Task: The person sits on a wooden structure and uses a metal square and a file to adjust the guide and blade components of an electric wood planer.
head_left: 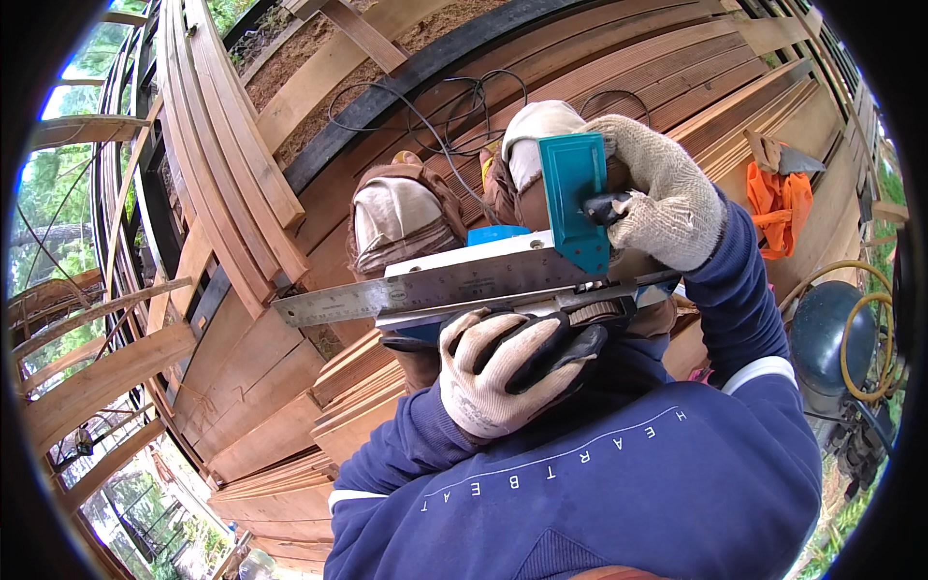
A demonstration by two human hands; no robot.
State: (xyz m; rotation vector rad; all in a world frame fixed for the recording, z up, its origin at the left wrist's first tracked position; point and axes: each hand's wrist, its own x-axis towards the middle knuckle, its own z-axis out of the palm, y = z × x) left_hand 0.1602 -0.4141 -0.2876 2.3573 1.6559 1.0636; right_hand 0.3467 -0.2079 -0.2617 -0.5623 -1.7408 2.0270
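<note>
Head view: long grey steel ruler (pixel 333 302) best kept flush against teal-and-silver metal tool (pixel 565 232); black knob (pixel 606 208) pinched by right hand (pixel 667 198); left hand (pixel 493 377) half-curled alongside, grip unclear.

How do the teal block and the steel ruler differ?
The teal block is wide; the steel ruler is long and narrow.
The block is coloured; the ruler is silvery with graduations.
The block runs up the view; the ruler runs across it.
Both have straight edges.
</note>
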